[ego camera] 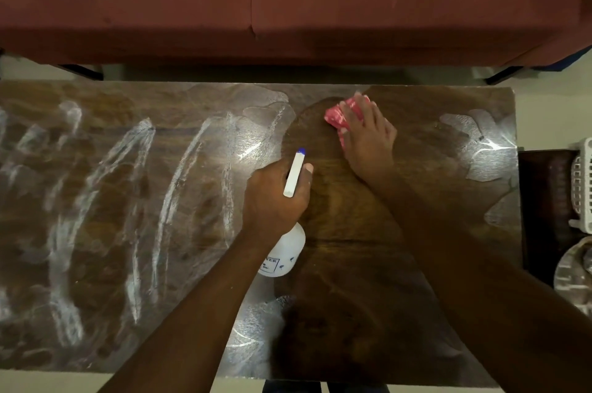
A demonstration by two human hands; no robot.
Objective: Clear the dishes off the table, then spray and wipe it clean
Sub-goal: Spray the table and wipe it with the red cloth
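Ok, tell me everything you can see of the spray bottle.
The spray bottle looks like white, slightly translucent plastic, with a rounded body and a long white sprayer head ending in a blue nozzle tip. Its label carries dark print, only partly readable. The left hand is closed around its neck, a finger by the trigger side. It is held tilted over the table, nozzle pointing away from the person toward the far edge. Whether its base touches the tabletop cannot be told.

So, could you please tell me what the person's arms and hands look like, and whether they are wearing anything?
Both forearms are bare up to the picture's bottom edge: no sleeves show. The left hand and right hand wear no gloves, and no rings, watch or bracelets are visible. The picture is dim and somewhat blurred, so small marks could not be made out.
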